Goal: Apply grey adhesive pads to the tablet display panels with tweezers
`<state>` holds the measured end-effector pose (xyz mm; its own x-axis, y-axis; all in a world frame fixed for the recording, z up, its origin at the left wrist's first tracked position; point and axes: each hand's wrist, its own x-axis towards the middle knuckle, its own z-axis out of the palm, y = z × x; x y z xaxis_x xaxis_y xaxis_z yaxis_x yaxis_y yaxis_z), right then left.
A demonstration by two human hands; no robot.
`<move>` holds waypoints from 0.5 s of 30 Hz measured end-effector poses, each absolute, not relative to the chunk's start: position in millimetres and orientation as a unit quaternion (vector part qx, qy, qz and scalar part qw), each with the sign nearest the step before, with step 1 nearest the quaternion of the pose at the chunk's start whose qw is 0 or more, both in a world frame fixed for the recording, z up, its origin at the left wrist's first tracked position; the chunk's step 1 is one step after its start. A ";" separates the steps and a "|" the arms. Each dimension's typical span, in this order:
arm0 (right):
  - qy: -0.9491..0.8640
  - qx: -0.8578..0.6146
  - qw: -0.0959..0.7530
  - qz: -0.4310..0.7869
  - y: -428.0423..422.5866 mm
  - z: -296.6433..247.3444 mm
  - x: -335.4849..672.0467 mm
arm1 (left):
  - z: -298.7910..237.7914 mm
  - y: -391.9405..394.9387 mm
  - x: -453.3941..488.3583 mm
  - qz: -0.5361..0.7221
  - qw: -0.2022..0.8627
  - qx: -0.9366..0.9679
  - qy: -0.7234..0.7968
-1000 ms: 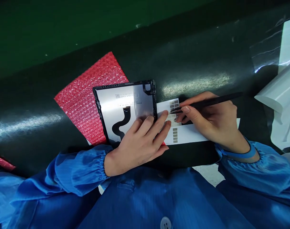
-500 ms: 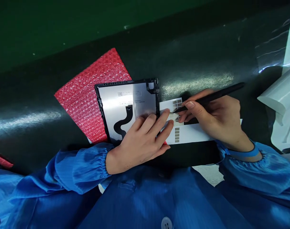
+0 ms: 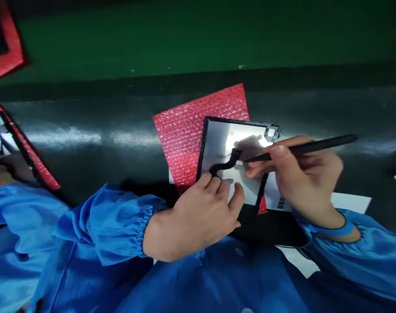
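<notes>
My right hand (image 3: 302,174) grips slim black tweezers (image 3: 321,144), held like a pen. Their tip is over the back of a display panel (image 3: 250,191), beside the end of a black ribbon cable (image 3: 224,166). A small pale piece (image 3: 239,162) shows at the tip; whether it is pinched or lying on the panel I cannot tell. My left hand (image 3: 204,213) holds nothing. Its curled fingertips rest at the panel's lower part near the cable, with the index finger apart from the others. The panel has a black frame and a silvery back.
Under the panel lies a red bubble-wrap sheet (image 3: 188,134). A white sticker strip (image 3: 347,202) with dark small squares runs beneath my right hand. At far left a co-worker's sleeve (image 3: 8,200) and hand are beside another panel (image 3: 8,152) on red wrap. More red wrap (image 3: 13,43) lies at upper left.
The tweezers' tip has gone from the sticker strip to the panel beside the cable's end. My left hand has left the strip for the panel's lower part. The view has swung left.
</notes>
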<state>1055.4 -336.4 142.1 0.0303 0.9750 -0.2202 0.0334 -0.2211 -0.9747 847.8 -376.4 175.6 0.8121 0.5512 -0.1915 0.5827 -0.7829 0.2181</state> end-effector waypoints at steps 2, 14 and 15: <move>-0.448 -0.554 0.433 0.553 -330.8 136.4 1032.6 | 167.7 -375.4 838.1 -0.080 0.120 0.942 0.302; -0.498 -0.586 0.374 0.519 -326.5 115.5 1002.9 | 143.1 -363.2 822.2 -0.025 0.122 0.954 0.272; -0.497 -0.589 0.369 0.519 -326.7 115.5 1002.9 | 143.7 -362.9 822.0 -0.024 0.120 0.954 0.273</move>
<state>1002.9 -326.7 115.5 -0.0328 0.9691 -0.2444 0.2020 -0.2331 -0.9513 822.0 -362.9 143.7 0.8498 0.5153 -0.1106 0.5266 -0.8222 0.2161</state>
